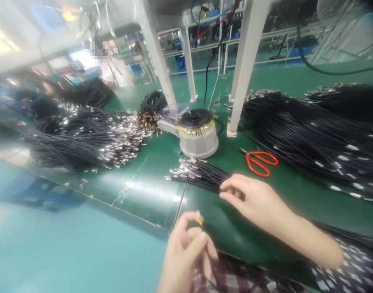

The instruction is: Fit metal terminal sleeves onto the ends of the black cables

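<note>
My left hand is closed around a thin black cable, close to the front edge of the green mat. The tip of that cable, with a whitish end and a yellow band, pokes up past the index finger. On the mat, my right hand has its thumb and fingertips closed at a small bundle of black cables; how many strands they pinch is hidden. The bundle's silvery connectors point left. Behind it stands a white round tape dispenser with a black top and yellow tape tabs around its rim.
Orange-handled scissors lie beyond my right hand. A large pile of black cables covers the right side, and another cable pile the left. White shelf legs rise from the green mat.
</note>
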Tool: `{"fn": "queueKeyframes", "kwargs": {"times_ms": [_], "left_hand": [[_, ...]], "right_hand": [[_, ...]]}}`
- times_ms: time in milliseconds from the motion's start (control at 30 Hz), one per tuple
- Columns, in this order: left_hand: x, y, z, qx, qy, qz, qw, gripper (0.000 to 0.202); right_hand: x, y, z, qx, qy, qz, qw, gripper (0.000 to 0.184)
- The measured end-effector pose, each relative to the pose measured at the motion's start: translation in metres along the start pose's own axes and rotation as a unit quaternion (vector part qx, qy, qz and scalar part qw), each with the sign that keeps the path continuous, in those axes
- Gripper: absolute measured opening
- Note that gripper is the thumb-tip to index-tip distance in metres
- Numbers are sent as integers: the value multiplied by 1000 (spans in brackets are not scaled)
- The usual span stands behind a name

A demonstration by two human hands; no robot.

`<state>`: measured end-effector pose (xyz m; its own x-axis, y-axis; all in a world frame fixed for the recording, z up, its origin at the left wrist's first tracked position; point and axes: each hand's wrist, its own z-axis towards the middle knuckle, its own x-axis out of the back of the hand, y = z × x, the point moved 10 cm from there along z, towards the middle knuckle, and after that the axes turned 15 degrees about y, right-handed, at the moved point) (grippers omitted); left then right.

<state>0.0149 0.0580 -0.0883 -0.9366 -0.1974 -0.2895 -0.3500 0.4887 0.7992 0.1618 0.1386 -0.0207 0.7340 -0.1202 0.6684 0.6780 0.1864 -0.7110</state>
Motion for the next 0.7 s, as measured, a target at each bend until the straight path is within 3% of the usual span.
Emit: {"fn": "queueKeyframes", "kwargs": {"times_ms": [67,133,200,267,300,367,467,533,633,700], "left_hand": [[24,7,-1,-56,75,91,991,48],[46,17,-5,-124,134,232,956,59],[59,28,-9,-185,145,389,891,45],[62,31,-11,-196,113,465,856,31],[60,32,-12,-189,89,468,859,23],[53,38,-11,-175,60,418,890,19],[41,61,-4,-173,95,228,954,41],[25,65,3,-144,74,130,978,47],[7,66,10,-111,46,21,993,29],[-6,57,9,-78,-2,-14,997,23]], "right_hand": [[2,11,7,3,5,-112,994,10],[1,18,12,-9,-7,-137,990,11],[1,17,12,-14,-22,-116,993,14],[-5,16,6,-38,-72,-56,995,16],[-10,15,-1,-66,-117,-2,991,17],[-24,11,-23,-135,-215,120,960,19],[-41,3,-59,-195,-314,206,906,14],[-49,4,-81,-184,-352,189,898,10],[-58,6,-100,-136,-378,156,902,8],[-60,4,-104,-115,-397,153,897,7]]}}
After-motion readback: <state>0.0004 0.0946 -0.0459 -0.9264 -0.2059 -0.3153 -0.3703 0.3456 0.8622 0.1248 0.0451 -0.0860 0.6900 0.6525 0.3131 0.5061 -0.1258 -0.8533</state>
